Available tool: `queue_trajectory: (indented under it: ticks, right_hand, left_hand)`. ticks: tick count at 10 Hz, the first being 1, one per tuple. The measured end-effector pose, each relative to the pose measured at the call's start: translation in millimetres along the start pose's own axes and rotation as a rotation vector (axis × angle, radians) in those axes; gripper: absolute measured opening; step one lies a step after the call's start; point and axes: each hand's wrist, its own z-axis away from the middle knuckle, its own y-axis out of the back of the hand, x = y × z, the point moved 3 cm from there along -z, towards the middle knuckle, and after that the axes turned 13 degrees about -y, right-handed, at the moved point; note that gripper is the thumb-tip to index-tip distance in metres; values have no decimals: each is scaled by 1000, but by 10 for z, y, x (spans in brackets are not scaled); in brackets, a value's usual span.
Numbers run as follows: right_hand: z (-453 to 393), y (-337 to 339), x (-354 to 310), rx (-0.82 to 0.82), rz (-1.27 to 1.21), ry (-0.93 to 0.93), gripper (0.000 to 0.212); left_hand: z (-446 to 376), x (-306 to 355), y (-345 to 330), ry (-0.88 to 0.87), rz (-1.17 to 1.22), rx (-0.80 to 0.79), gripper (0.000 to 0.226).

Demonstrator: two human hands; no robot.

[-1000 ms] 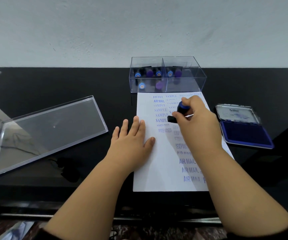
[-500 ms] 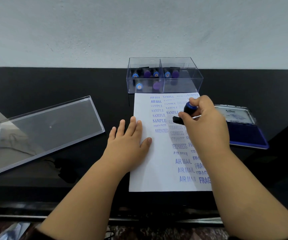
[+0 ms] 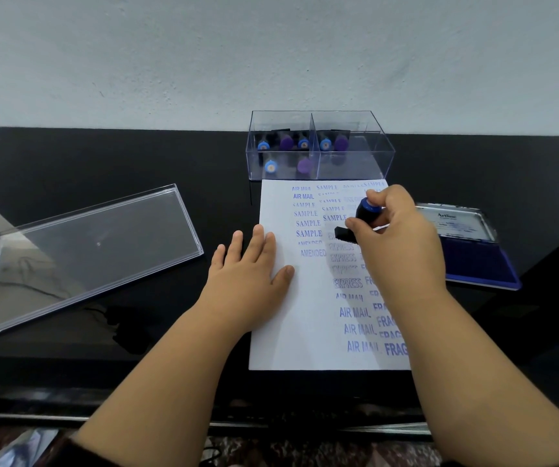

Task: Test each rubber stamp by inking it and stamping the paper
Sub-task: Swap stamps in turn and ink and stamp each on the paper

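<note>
Over the crowded paper, right hand is gripping a rubber stamp; left hand is pressing flat. Overlapping earlier prints is likely.

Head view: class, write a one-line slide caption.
Right hand presses a stamp onto the paper; left hand steadies it.

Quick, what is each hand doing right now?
Left hand: open, fingers flat, pressing on the paper.
Right hand: closed around a stamp, holding it on the paper.
</note>
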Motion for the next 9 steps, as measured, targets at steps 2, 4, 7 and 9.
queue_trajectory:
  ticks: [2, 4, 7, 9]
  right_hand:
    - [-3, 9, 6, -11, 0, -7, 26]
    - [-2, 48, 31, -8, 3, -3, 26]
    - [-78, 303, 181, 45, 45, -48, 24]
    - [-102, 558, 355, 121, 83, -101, 19]
  left_hand:
    - [-6, 0, 1, 1, 0, -5, 63]
    - [-1, -2, 4, 0, 3, -2, 63]
    - [45, 16, 0, 21, 12, -4, 61]
    - [94, 31, -30, 32, 9, -2, 61]
